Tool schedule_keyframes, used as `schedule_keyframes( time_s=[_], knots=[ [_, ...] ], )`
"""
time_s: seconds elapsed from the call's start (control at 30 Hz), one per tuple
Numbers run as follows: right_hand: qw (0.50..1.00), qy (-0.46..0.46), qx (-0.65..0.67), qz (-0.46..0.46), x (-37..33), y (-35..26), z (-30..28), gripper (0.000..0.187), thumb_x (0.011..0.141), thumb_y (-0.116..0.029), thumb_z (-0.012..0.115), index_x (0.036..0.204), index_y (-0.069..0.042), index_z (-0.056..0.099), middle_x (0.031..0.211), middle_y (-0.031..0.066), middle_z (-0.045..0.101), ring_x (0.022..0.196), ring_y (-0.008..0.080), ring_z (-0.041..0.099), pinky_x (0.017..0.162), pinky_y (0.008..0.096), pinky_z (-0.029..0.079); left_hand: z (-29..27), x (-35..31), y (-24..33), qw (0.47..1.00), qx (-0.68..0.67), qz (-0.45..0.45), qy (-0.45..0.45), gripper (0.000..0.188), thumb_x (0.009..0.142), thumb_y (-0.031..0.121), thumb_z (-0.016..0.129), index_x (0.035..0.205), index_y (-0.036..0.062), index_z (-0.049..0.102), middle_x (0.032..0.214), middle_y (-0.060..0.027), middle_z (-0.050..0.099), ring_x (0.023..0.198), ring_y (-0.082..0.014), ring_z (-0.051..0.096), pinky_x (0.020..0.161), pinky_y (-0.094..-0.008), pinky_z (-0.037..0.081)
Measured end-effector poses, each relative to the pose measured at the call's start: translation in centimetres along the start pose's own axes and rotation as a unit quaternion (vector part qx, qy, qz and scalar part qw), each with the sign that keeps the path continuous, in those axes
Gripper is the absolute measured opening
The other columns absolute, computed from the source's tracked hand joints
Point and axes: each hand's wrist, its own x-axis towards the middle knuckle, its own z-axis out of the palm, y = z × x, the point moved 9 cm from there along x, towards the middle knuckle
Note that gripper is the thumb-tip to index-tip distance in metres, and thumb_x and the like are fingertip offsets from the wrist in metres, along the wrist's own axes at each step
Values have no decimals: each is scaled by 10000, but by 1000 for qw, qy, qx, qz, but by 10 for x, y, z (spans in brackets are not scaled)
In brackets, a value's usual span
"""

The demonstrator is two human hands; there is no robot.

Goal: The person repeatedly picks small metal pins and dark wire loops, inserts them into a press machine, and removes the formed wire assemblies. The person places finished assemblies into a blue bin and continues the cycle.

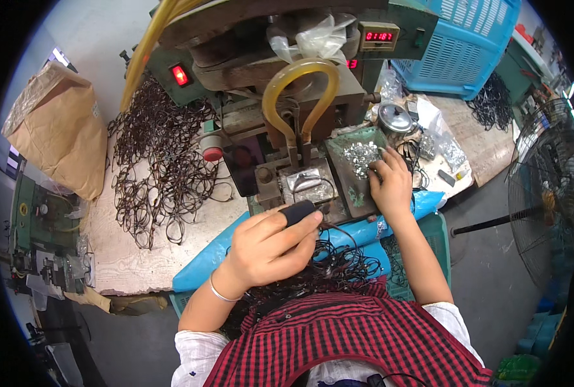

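Observation:
My left hand [271, 250], with a black sleeve [298, 212] on one finger and a bangle at the wrist, is closed in a pinch just in front of the press's work spot. A thin dark cord [342, 231] runs from its fingertips. Beside it, a small clear block [304, 180] sits under the press [293, 151]. My right hand [393, 184] reaches over the edge of a green metal tray [358, 200]. Its bent fingertips touch small shiny metal pieces [360, 155]; whatever they pinch is too small to make out.
Tangled dark cords [161, 161] cover the tabletop on the left, by a brown paper sack [67, 129]. More cords [325, 261] lie on my lap over blue plastic sheeting [212, 255]. A lidded metal pot [396, 119], blue crate [451, 55] and fan [545, 200] are on the right.

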Motion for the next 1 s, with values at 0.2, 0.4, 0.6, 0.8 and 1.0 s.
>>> schedule_keyframes(
  time_s=[0.2, 0.4, 0.6, 0.8, 1.0],
  knots=[
    [993, 24, 51, 106, 14, 10, -6, 115, 821, -158, 760, 895, -73, 739, 925, 95, 686, 885, 329, 654, 786, 440, 526, 10, 4, 3, 998, -4, 7, -60, 196, 709, 21, 785, 770, 87, 611, 1061, -77, 742, 712, -160, 628, 736, -332, 624],
    [1000, 10, -14, -15, 46, -29, 33, 92, 786, -195, 766, 851, -132, 747, 954, 44, 685, 952, 285, 646, 742, 429, 510, 13, 2, 2, 998, -21, -2, -64, 160, 741, 25, 783, 837, 48, 657, 1093, -110, 750, 740, -212, 672, 757, -371, 635],
    [992, -67, -109, 1, 28, -25, 48, 358, 741, -206, 775, 1076, -120, 682, 1154, 115, 617, 1151, 315, 577, 801, 487, 507, -21, -59, 2, 992, 63, -111, -20, 127, 804, 53, 761, 927, 84, 747, 1150, -92, 743, 932, -239, 720, 943, -477, 591],
    [999, 30, 25, 10, 27, -13, 6, 116, 824, -141, 668, 896, -55, 635, 886, 143, 646, 868, 372, 636, 708, 498, 497, -155, -185, -83, 817, 225, -465, 257, 135, 924, -19, 666, 1058, -12, 672, 1182, -159, 708, 1097, -285, 655, 1000, -372, 486],
    [951, 1, 266, 160, 30, 8, 38, 177, 855, -122, 716, 1000, -27, 754, 894, 135, 750, 807, 227, 726, 764, 320, 543, -90, -145, -129, 829, 369, -403, -119, 214, 798, 75, 729, 1012, 90, 724, 1141, -100, 679, 1052, -331, 576, 943, -445, 454]
  ],
)
